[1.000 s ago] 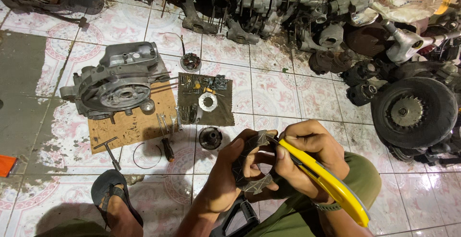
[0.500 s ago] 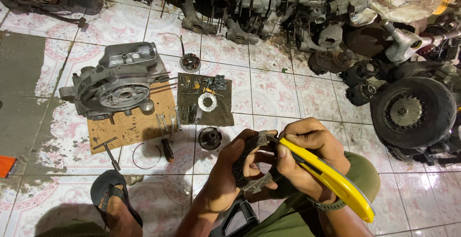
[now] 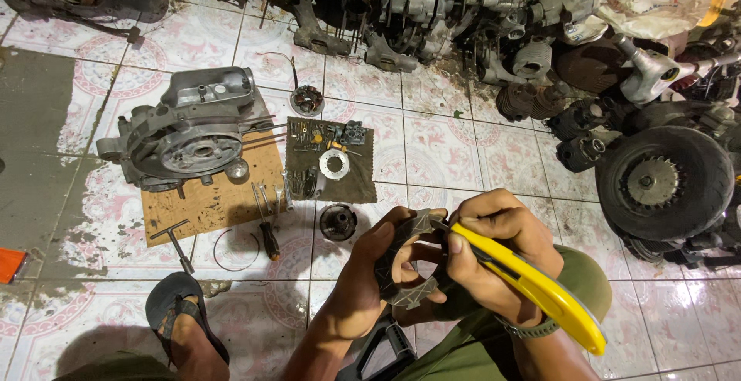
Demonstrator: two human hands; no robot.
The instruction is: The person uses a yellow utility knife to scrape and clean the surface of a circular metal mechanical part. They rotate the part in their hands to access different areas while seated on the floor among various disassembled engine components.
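While gripped, disc [image 3: 407, 261] near hub [image 3: 338, 221]

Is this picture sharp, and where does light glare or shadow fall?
Head view: mostly sharp; glare on the glossy floor tiles at lower right; deep shadow among the engine parts along the top; straight tile lines bow slightly toward the edges.

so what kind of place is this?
Likely a small motorcycle or scooter repair shop, worked on the tiled floor. An engine case sits on cardboard, engine parts are heaped along the wall, and a small wheel lies at right.
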